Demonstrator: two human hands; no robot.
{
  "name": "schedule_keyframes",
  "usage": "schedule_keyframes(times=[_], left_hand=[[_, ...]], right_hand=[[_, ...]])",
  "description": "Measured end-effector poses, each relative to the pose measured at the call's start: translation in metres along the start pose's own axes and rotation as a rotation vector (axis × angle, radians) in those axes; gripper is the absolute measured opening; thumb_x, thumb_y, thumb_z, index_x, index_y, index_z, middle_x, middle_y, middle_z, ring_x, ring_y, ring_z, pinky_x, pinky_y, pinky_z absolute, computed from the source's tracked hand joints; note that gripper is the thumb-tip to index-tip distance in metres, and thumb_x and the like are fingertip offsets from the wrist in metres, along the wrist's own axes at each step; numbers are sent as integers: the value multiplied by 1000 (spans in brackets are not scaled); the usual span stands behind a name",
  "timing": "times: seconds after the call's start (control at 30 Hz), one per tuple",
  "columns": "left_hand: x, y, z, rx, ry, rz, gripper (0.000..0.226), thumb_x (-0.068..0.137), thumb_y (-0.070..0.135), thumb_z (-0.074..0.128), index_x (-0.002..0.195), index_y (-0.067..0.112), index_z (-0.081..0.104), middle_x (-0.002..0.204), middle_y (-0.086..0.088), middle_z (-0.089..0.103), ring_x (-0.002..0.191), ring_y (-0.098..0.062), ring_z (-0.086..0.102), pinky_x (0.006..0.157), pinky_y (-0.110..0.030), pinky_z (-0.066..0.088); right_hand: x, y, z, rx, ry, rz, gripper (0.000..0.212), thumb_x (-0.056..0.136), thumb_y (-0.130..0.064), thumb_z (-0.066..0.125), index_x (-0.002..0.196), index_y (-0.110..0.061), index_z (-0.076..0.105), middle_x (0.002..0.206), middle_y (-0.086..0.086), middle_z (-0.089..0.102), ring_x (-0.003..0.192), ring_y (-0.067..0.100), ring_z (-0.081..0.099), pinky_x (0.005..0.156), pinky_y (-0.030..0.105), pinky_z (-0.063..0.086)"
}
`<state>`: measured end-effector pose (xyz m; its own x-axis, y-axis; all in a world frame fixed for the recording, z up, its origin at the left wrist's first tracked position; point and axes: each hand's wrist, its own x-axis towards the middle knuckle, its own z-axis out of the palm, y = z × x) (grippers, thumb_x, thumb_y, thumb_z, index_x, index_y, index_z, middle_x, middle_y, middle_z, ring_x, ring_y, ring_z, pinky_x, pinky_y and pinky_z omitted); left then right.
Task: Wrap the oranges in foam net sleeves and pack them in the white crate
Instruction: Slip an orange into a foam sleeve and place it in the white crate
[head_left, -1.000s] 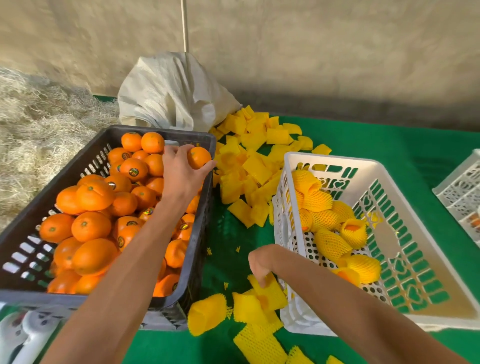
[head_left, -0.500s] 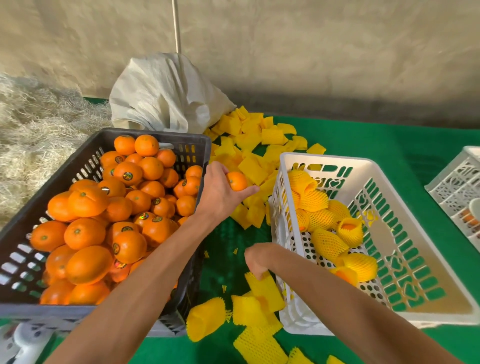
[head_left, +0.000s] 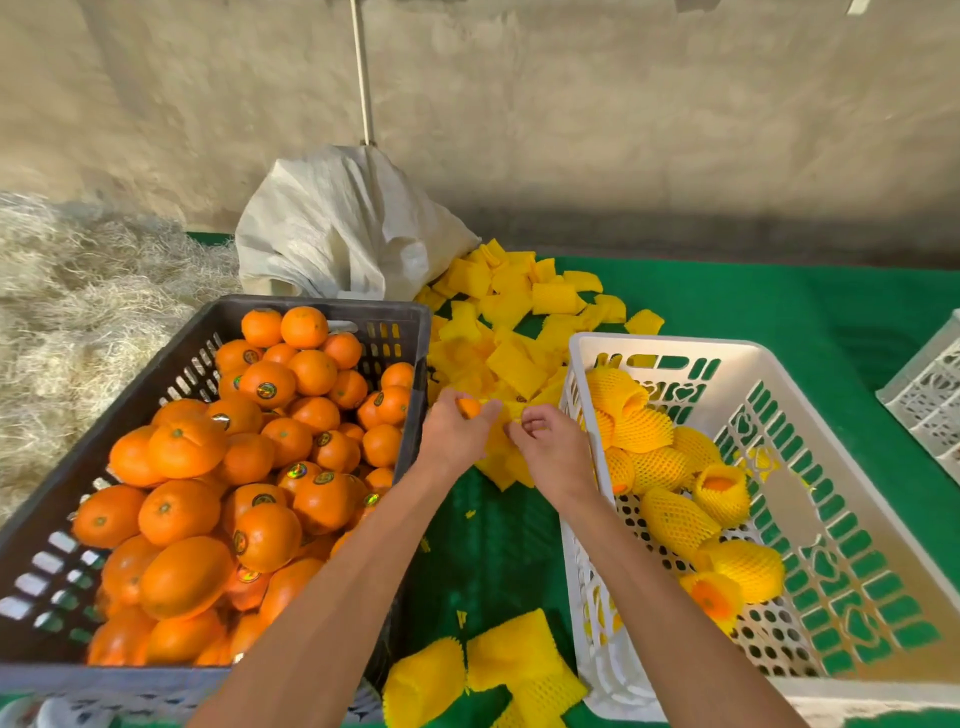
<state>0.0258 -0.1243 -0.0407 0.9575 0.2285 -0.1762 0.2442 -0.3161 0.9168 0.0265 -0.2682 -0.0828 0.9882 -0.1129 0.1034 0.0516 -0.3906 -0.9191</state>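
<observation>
My left hand (head_left: 457, 431) grips a small orange (head_left: 470, 406) between the two crates. My right hand (head_left: 548, 441) pinches a yellow foam net sleeve (head_left: 506, 436) right beside it, the sleeve touching the orange. The dark crate (head_left: 291, 306) at left is heaped with bare oranges (head_left: 270, 384). The white crate (head_left: 670, 348) at right holds several oranges in yellow sleeves (head_left: 675, 519) along its left side. How far the sleeve covers the orange is hidden by my fingers.
A pile of loose yellow sleeves (head_left: 519, 312) lies behind the hands on the green cloth (head_left: 779, 312), and a few more sleeves (head_left: 493, 670) lie near me. A white sack (head_left: 337, 223) stands behind, straw (head_left: 78, 312) at left, another white crate (head_left: 930, 389) at far right.
My left hand carried an orange out of the dark crate rightwards to the gap. My right hand rose from the near sleeves, bringing one sleeve up to meet the orange.
</observation>
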Motion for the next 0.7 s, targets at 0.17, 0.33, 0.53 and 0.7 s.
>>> schedule_keyframes(times=[0.17, 0.33, 0.53, 0.7], left_hand=[[3, -3, 0, 25, -13, 79, 31, 102, 42, 60, 116, 14, 60, 86, -8, 62, 64, -18, 63, 61, -46, 63], [1, 3, 5, 42, -118, 34, 55, 89, 53, 72, 130, 22, 51, 101, -3, 58, 79, -19, 65, 67, -44, 62], [1, -5, 5, 121, 84, 177, 48, 81, 53, 77, 113, 25, 56, 93, -4, 61, 80, -25, 62, 65, -38, 51], [-2, -1, 3, 98, 46, 282, 30, 77, 50, 79, 96, 36, 60, 79, 9, 59, 63, -7, 58, 50, -19, 42]], right_hand=[[-6, -10, 2, 115, -168, 45, 14, 96, -27, 68, 91, -16, 61, 84, 0, 66, 72, -4, 59, 68, 21, 47], [-6, -31, -2, 739, -276, 336, 27, 106, -28, 50, 120, -16, 69, 116, 6, 71, 109, 20, 66, 99, 36, 52], [-6, -31, -4, 907, -310, 368, 33, 101, -29, 54, 125, -7, 59, 129, 14, 68, 119, 29, 62, 100, 38, 52], [-8, -12, 2, -134, -200, -31, 23, 106, -11, 46, 116, -14, 66, 107, 4, 70, 98, 25, 64, 86, 40, 53]])
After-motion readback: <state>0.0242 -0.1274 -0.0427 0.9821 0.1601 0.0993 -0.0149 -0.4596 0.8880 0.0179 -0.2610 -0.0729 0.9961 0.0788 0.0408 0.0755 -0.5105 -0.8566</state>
